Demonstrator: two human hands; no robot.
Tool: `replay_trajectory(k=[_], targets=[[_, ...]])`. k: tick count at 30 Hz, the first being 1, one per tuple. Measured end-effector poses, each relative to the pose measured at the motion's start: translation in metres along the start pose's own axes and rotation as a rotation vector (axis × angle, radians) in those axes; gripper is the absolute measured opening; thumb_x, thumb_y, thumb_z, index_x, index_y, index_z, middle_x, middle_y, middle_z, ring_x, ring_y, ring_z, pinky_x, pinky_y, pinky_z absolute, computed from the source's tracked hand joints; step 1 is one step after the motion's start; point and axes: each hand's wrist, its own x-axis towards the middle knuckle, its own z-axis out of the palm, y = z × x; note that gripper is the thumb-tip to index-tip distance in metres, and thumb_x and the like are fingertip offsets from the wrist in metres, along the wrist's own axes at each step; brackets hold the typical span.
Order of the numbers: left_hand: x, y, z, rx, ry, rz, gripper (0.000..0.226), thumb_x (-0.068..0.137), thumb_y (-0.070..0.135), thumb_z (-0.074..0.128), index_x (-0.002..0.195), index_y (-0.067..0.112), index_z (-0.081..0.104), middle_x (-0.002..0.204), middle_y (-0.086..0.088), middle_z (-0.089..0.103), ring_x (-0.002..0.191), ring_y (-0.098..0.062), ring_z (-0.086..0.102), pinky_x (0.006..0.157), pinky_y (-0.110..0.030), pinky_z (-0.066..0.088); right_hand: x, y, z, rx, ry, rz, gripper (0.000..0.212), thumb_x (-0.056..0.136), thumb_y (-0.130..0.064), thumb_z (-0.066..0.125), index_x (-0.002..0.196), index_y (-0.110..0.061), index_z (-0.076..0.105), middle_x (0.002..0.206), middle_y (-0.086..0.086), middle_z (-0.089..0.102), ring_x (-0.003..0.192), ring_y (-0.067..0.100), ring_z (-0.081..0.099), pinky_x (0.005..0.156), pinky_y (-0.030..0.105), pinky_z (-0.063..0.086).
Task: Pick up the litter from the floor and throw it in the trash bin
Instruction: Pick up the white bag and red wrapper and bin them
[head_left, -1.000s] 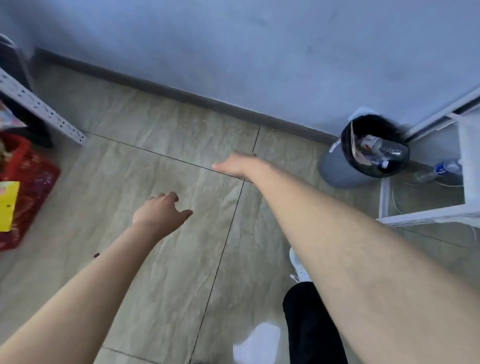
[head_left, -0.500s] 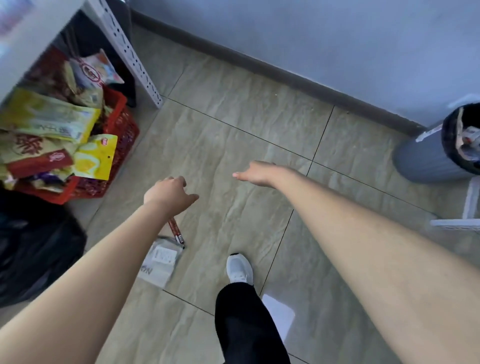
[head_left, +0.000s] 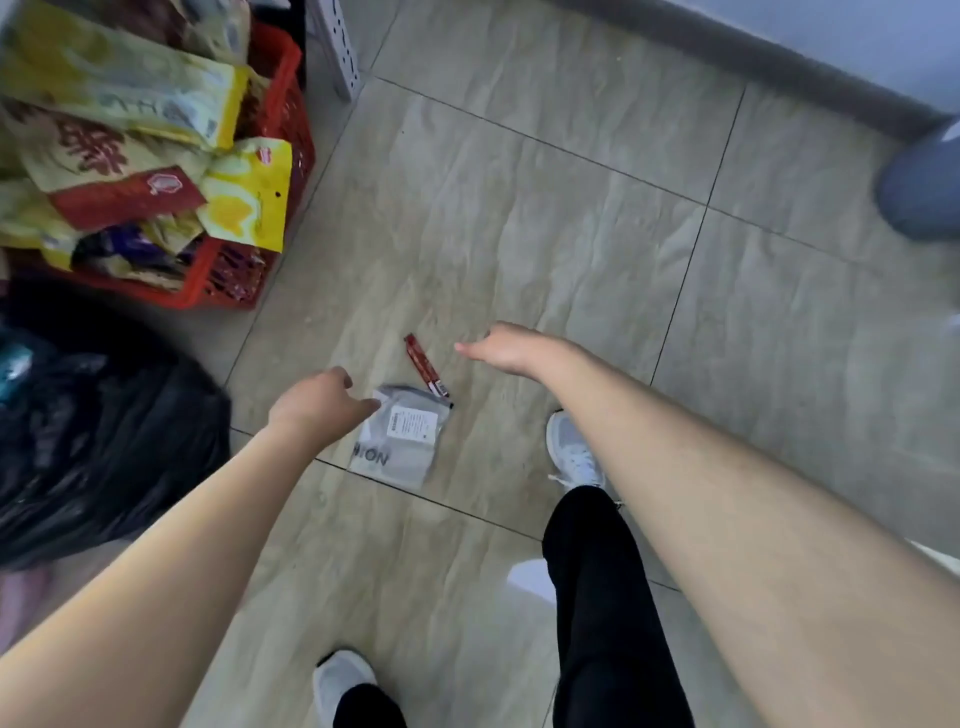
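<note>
Two pieces of litter lie on the tiled floor near the middle of the head view: a grey plastic mailer bag (head_left: 402, 439) with a white label, and a thin red wrapper stick (head_left: 423, 364) just above it. My left hand (head_left: 317, 405) hovers at the bag's left edge, fingers loosely curled, holding nothing. My right hand (head_left: 506, 345) is stretched flat to the right of the red wrapper, empty. The grey trash bin (head_left: 922, 197) shows only partly at the right edge.
A red basket (head_left: 275, 135) stuffed with snack packets stands at the upper left beside a white shelf leg (head_left: 340, 47). A black plastic bag (head_left: 98, 431) lies at the left. My two feet in white shoes stand below the litter. A dark skirting runs along the wall.
The view has swung left and down. The bin slid to the right edge, the litter came fully into sight, and both hands now sit on either side of it.
</note>
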Motion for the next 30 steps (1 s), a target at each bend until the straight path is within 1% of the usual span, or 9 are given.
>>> replay_trajectory(k=[5, 12, 16, 19, 22, 24, 27, 28, 30], targets=[[-0.003, -0.072, 0.066, -0.074, -0.057, -0.016, 0.062, 0.080, 0.052, 0.058, 0.128, 0.014, 0.049, 0.132, -0.011, 0.057, 0.116, -0.032, 0.056, 0.089, -0.037, 0.044, 0.018, -0.002, 0.099, 0.076, -0.005, 0.055, 0.064, 0.091, -0.053, 0.048, 0.136, -0.007, 0.045, 0.142, 0.015, 0.048, 0.130, 0.030, 0.045, 0.106, 0.032, 0.036], [0.056, -0.106, 0.168, -0.175, -0.047, -0.069, 0.063, 0.082, 0.044, 0.060, 0.130, 0.006, 0.047, 0.133, -0.016, 0.054, 0.123, -0.033, 0.050, 0.096, -0.036, 0.040, 0.126, 0.008, 0.198, -0.017, 0.032, 0.036, 0.057, 0.097, -0.048, 0.039, 0.143, -0.014, 0.040, 0.150, 0.010, 0.039, 0.135, 0.028, 0.039, 0.113, 0.035, 0.027], [0.116, -0.108, 0.215, -0.207, 0.012, -0.084, 0.067, 0.080, 0.045, 0.061, 0.128, 0.001, 0.045, 0.132, -0.020, 0.051, 0.122, -0.036, 0.050, 0.093, -0.039, 0.042, 0.218, 0.024, 0.222, 0.043, 0.259, 0.132, 0.060, 0.092, -0.050, 0.045, 0.136, -0.008, 0.042, 0.137, 0.013, 0.049, 0.126, 0.031, 0.044, 0.094, 0.034, 0.040], [0.158, -0.105, 0.236, -0.229, 0.075, -0.081, 0.065, 0.076, 0.043, 0.065, 0.122, 0.000, 0.047, 0.127, -0.020, 0.053, 0.118, -0.038, 0.051, 0.091, -0.042, 0.044, 0.274, 0.030, 0.228, 0.102, 0.442, 0.135, 0.054, 0.090, -0.047, 0.052, 0.129, -0.010, 0.047, 0.129, 0.011, 0.052, 0.121, 0.029, 0.046, 0.079, 0.034, 0.038], [0.187, -0.102, 0.254, -0.204, 0.147, -0.070, 0.063, 0.075, 0.044, 0.066, 0.117, 0.001, 0.049, 0.121, -0.019, 0.057, 0.114, -0.038, 0.054, 0.090, -0.045, 0.047, 0.309, 0.036, 0.230, 0.027, 0.649, 0.132, 0.047, 0.089, -0.035, 0.056, 0.128, -0.009, 0.045, 0.131, 0.011, 0.049, 0.121, 0.028, 0.044, 0.082, 0.036, 0.041], [0.198, -0.101, 0.265, -0.218, 0.164, -0.057, 0.054, 0.076, 0.042, 0.063, 0.111, 0.003, 0.051, 0.112, -0.016, 0.061, 0.105, -0.037, 0.058, 0.087, -0.043, 0.049, 0.323, 0.041, 0.230, -0.046, 0.738, 0.104, 0.041, 0.090, -0.026, 0.056, 0.126, -0.009, 0.045, 0.129, 0.010, 0.051, 0.121, 0.028, 0.043, 0.081, 0.036, 0.042], [0.204, -0.107, 0.273, -0.335, 0.076, -0.037, 0.032, 0.075, 0.036, 0.061, 0.094, 0.010, 0.061, 0.083, -0.008, 0.066, 0.077, -0.030, 0.062, 0.068, -0.033, 0.047, 0.332, 0.042, 0.226, -0.031, 0.721, 0.087, 0.032, 0.089, -0.021, 0.058, 0.119, -0.011, 0.053, 0.121, 0.010, 0.060, 0.117, 0.028, 0.049, 0.074, 0.034, 0.039], [0.203, -0.111, 0.273, -0.433, 0.038, -0.035, 0.026, 0.075, 0.032, 0.065, 0.090, 0.011, 0.064, 0.080, -0.008, 0.066, 0.073, -0.029, 0.061, 0.065, -0.031, 0.045, 0.330, 0.043, 0.224, 0.024, 0.684, 0.115, 0.029, 0.089, -0.020, 0.058, 0.117, -0.012, 0.056, 0.119, 0.010, 0.062, 0.114, 0.028, 0.052, 0.074, 0.033, 0.041], [0.195, -0.119, 0.269, -0.609, -0.021, -0.043, 0.018, 0.074, 0.021, 0.073, 0.087, 0.010, 0.066, 0.084, -0.011, 0.069, 0.076, -0.029, 0.064, 0.070, -0.035, 0.047, 0.320, 0.051, 0.220, 0.164, 0.586, 0.178, 0.026, 0.087, -0.018, 0.059, 0.113, -0.013, 0.062, 0.118, 0.010, 0.064, 0.111, 0.028, 0.057, 0.077, 0.030, 0.045]])
